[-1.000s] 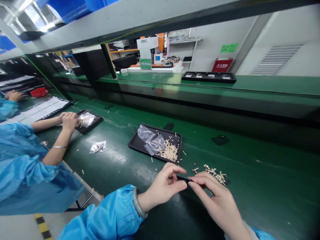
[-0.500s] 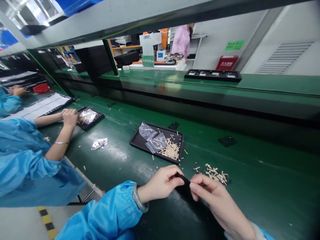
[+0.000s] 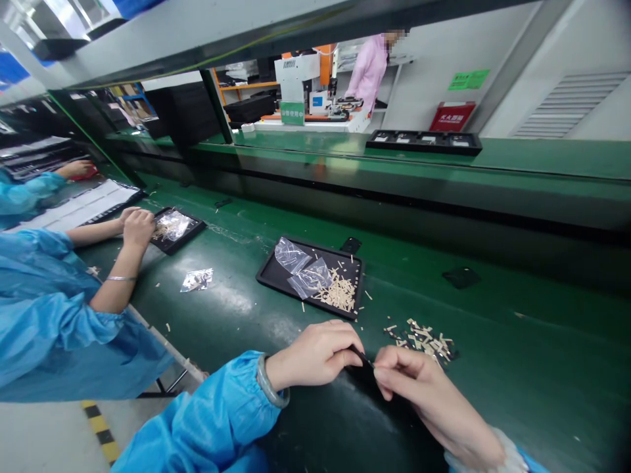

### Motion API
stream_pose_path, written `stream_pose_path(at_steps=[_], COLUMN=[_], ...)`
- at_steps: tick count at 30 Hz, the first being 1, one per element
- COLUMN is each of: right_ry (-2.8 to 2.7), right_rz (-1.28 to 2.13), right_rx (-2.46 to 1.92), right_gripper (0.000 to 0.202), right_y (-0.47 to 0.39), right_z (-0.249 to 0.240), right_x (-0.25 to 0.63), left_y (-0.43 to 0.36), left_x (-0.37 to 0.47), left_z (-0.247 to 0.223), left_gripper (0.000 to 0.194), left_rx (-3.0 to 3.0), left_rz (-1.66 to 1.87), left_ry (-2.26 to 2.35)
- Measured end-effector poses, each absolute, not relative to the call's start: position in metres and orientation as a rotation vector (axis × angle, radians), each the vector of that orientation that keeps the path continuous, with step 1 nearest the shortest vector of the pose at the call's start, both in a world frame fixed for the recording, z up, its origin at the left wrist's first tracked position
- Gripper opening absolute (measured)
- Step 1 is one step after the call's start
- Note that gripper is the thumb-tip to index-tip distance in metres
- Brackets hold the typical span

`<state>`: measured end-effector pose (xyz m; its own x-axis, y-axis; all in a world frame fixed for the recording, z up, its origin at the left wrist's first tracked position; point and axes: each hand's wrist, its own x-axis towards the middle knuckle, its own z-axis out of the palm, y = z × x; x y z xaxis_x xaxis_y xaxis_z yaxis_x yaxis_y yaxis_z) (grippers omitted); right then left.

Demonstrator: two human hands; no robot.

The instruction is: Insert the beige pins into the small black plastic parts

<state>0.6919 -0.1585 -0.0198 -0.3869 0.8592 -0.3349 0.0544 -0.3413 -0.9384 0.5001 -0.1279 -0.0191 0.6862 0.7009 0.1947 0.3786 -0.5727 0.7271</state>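
Two hands meet over a thin black piece (image 3: 363, 358) at the lower centre of the frame.
The left hand (image 3: 315, 355) pinches it between thumb and fingers; the right hand (image 3: 417, 381) has its fingertips drawn together at the piece's right end, though whether they grip it I cannot tell. Just beyond the right hand, loose pale and dark bits (image 3: 426, 338) lie scattered on the green tabletop (image 3: 517, 374). At centre, a black tray (image 3: 276, 282) holds pale strips (image 3: 340, 292) and clear bags (image 3: 313, 279). One flat black part (image 3: 351, 245) sits behind its corner, another (image 3: 462, 277) farther right. At left, a co-worker's hands (image 3: 138, 226) are at a smaller tray (image 3: 180, 244). A grey beam (image 3: 246, 39) crosses the top.
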Motion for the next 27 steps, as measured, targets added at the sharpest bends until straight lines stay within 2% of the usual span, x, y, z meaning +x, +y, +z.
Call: stream_pose_path(at_steps=[10,27], right_ry=[-1.363,-1.417], right_rz=[1.811,1.843], right_rx=[-1.227,-1.278], right_gripper=[0.020,0.021], right_y=[-0.1566,-0.1556], right_z=[-0.0174,-0.0217], right_x=[0.6920,0.6928], left_y=[-0.1285,-0.1309], left_x=[0.4999,0.5003], left_z=[-0.0187,-0.0252], left_gripper=[0.013,0.014], left_rx=[2.342,2.576], left_rz=[0.567,0.526], left_ry=[0.823,0.825])
